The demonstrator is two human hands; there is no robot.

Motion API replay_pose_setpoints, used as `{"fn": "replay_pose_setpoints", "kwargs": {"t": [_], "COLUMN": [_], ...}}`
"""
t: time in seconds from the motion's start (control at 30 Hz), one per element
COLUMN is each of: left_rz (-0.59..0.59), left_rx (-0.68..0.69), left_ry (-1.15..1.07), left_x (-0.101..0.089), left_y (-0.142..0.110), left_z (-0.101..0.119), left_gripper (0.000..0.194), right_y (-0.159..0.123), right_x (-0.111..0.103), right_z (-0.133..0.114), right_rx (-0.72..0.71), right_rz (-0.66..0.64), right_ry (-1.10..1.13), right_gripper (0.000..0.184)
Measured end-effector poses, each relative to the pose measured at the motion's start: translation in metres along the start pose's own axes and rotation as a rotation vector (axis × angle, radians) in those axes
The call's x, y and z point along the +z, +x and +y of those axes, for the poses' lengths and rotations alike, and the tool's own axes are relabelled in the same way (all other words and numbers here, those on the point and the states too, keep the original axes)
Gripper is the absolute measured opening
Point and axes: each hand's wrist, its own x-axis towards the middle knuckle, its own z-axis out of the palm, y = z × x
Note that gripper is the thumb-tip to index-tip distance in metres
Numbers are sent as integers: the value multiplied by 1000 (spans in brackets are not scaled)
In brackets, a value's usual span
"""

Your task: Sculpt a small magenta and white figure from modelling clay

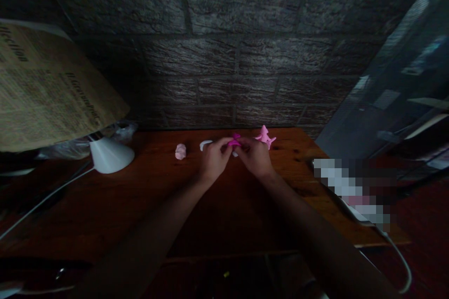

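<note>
Both my hands meet above the far half of the wooden table. Between their fingertips is a small magenta piece of modelling clay (234, 140). My left hand (214, 159) pinches it from the left, fingers closed. From the other side my right hand (257, 155) grips it, also closed. Behind the right hand stands a pink clay figure (264, 136) with a pointed top and arm-like parts, its lower part partly covered. A white curved piece (205, 144) lies just beyond the left hand. Farther left sits a pale pink lump of clay (180, 151). Something whitish under the fingers is mostly hidden.
A lamp with a newspaper-print shade (52, 88) and white base (111, 155) stands at left, its cord trailing forward. A clear plastic bag (70, 148) lies behind it. A blurred-out device (351, 194) with a cable rests at the right edge. A brick wall (242, 56) backs the table (231, 215).
</note>
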Motion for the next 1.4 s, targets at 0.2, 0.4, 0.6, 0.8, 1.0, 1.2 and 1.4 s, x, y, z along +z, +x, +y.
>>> {"fn": "replay_pose_setpoints", "kwargs": {"t": [0.2,0.4,0.6,0.8,1.0,1.2,1.4], "left_rz": [-2,-6,-5,-109,-81,-116,-84], "left_rx": [5,-57,-158,-253,-266,-298,-77], "left_ry": [45,-11,-280,-454,-405,-398,-94], "left_x": [-2,0,4,6,2,3,-5], "left_y": [0,0,4,6,6,6,6], "left_z": [4,5,-5,-18,-16,-18,-10], "left_gripper": [19,19,14,19,21,19,28], "right_y": [0,0,-2,-2,-2,-3,-1], "right_x": [0,2,5,3,1,2,2], "right_z": [-3,-1,0,-2,-4,-4,-1], "right_rx": [58,70,63,72,56,34,36], "right_rz": [13,-26,-59,-93,-76,-80,-59], "right_ry": [3,26,129,126,74,43,-39], "right_gripper": [18,22,29,27,27,29,26]}}
